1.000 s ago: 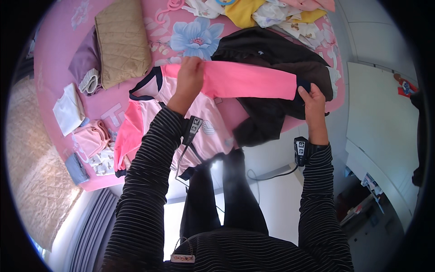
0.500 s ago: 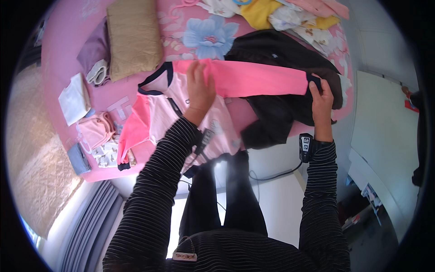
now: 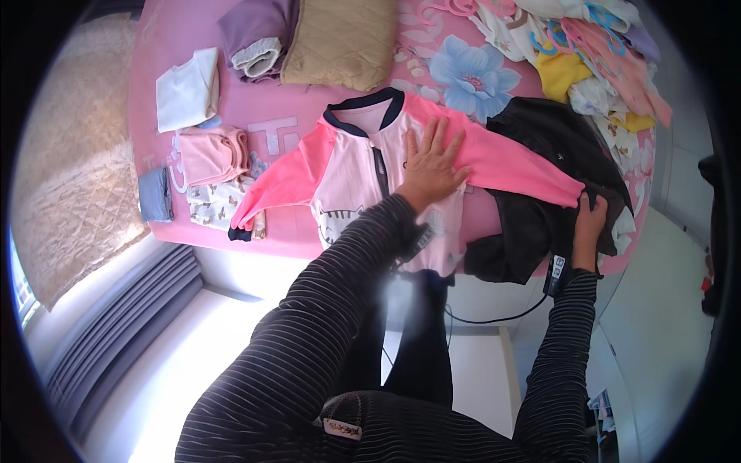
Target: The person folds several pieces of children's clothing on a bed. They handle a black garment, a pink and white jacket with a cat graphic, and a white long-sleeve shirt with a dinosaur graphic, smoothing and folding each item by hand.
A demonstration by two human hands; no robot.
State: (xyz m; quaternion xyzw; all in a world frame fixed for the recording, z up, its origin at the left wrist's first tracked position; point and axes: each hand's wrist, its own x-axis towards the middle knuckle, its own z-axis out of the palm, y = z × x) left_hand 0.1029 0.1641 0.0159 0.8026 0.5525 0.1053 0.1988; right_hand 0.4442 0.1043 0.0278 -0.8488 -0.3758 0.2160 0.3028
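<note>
A pink child's jacket (image 3: 347, 174) with dark collar trim, a short dark zip and a cat-face print lies spread on the bed. My left hand (image 3: 431, 166) rests flat on its chest near the right shoulder, fingers apart. At the end of the right sleeve (image 3: 517, 158), my right hand (image 3: 588, 225) is closed on the dark cuff, partly hidden by the fingers. That sleeve slants down to the right across a black garment (image 3: 513, 224). The left sleeve (image 3: 282, 181) stretches out toward the lower left.
A pink flowered sheet (image 3: 417, 73) covers the bed. Folded clothes lie left: a white one (image 3: 187, 91), a pink one (image 3: 212, 154), a grey-blue one (image 3: 156, 195). A tan quilted piece (image 3: 340, 46) sits behind; a heap of clothes with hangers (image 3: 567, 73) is far right.
My right hand has drawn the right sleeve downward, so it slants instead of lying straight across. My left hand has flattened onto the jacket's chest. The whole view has shifted toward the left.
</note>
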